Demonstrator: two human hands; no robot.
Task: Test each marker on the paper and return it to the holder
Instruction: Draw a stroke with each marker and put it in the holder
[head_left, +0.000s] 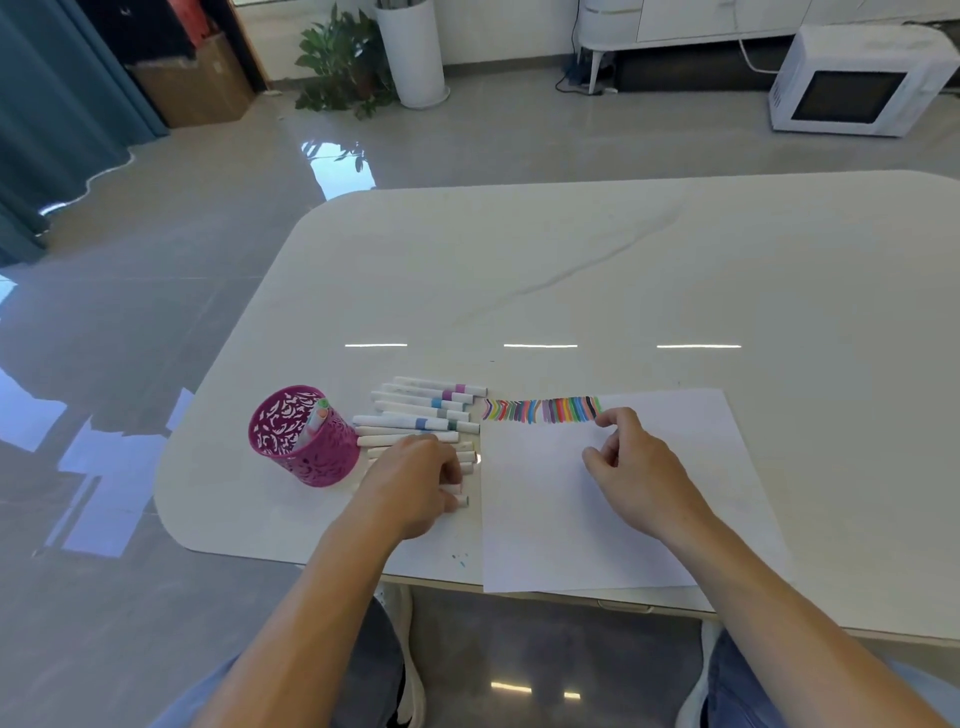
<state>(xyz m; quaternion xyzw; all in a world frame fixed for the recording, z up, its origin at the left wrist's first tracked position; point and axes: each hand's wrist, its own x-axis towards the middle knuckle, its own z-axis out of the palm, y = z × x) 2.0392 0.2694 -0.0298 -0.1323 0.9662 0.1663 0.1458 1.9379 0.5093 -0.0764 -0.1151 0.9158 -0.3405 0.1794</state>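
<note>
A white sheet of paper (540, 519) lies at the table's near edge, with a row of coloured test strokes (543, 409) along its top. Left of it, several white markers (415, 410) lie side by side. A magenta perforated holder (296, 441) stands further left with a couple of markers (317, 418) inside. My left hand (415, 478) rests palm-down over the nearest markers, fingers curled onto them; whether it grips one I cannot tell. Above the paper just below the strokes, my right hand (634, 467) has its fingers loosely bent and nothing visible in them.
The white marble-look table (571, 270) stretches far beyond the paper. Small ink specks (460, 560) mark the table near the front edge. On the floor beyond stand a microwave (857, 83), a potted plant (343, 62) and a cardboard box (192, 83).
</note>
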